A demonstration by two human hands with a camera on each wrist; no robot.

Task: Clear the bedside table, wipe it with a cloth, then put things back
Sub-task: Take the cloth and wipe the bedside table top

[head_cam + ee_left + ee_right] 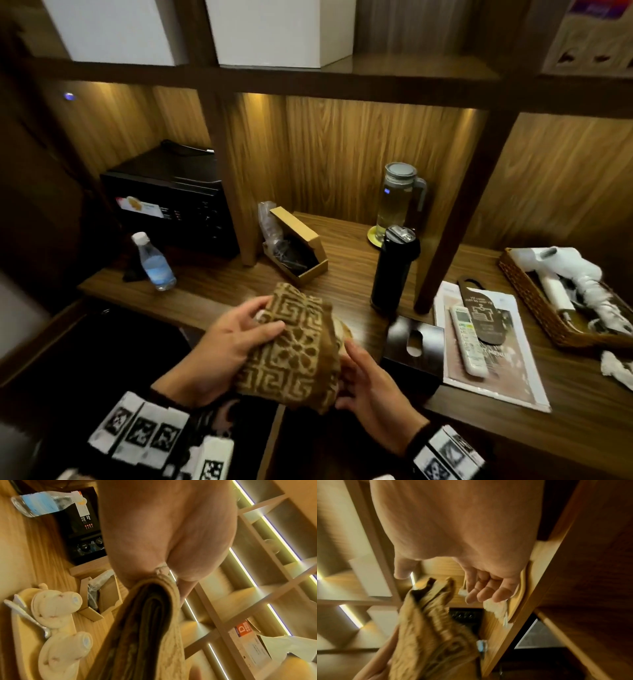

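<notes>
A folded brown cloth (291,346) with a pale geometric pattern is held above the front edge of the wooden bedside table (346,250). My left hand (253,325) grips its left side, fingers spread over the top. In the left wrist view the folded cloth (145,628) runs out from under the palm. My right hand (356,359) is at the cloth's right edge. In the right wrist view its fingers (486,592) hang loosely curled, and the cloth (428,628) lies between them and the thumb without a clear pinch.
On the table stand a water bottle (154,263), an open cardboard box (298,246), a black flask (394,270), a glass jug (397,202), a black tissue box (411,356), a remote (467,339) and a wicker basket (534,298). A tray of cups (51,615) sits below the cloth.
</notes>
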